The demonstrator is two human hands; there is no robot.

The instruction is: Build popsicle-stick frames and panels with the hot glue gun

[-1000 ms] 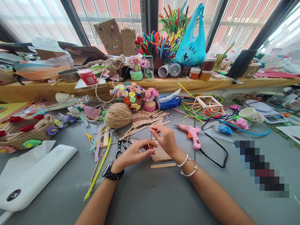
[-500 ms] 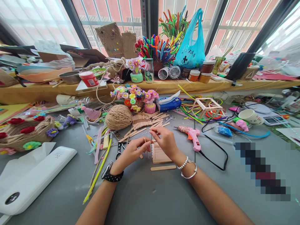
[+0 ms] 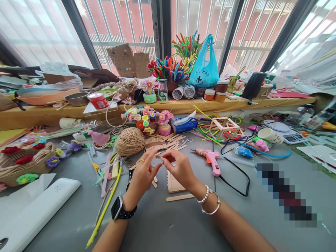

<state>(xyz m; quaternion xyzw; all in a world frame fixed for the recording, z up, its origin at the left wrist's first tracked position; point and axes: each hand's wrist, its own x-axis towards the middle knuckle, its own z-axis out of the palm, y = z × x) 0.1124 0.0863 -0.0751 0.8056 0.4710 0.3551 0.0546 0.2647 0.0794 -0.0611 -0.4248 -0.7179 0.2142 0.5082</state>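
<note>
My left hand [image 3: 143, 175], with a black watch on the wrist, and my right hand [image 3: 180, 168], with bracelets, meet fingertip to fingertip above the grey table [image 3: 168, 227]. Whatever they pinch between them is too small to make out. Just below my right hand lies a flat panel of glued popsicle sticks [image 3: 173, 184], and a single loose popsicle stick [image 3: 180, 197] rests in front of it. Behind my hands sits a pile of popsicle sticks [image 3: 164, 141]. A pink glue gun [image 3: 210, 159] lies to the right of my right hand, apart from it.
A ball of twine [image 3: 130, 141], scissors [image 3: 129, 176] and pipe cleaners [image 3: 105, 206] lie left of my hands. A white case [image 3: 39, 206] and a woven basket [image 3: 21, 164] sit far left. A wooden frame cube [image 3: 225, 126], a cup [image 3: 269, 134] and the gun's black cord [image 3: 241, 175] are right.
Both hands have lifted off the stick panel and moved slightly left and away from me. The thin stick seen between them earlier no longer shows. The camera has tilted up a little.
</note>
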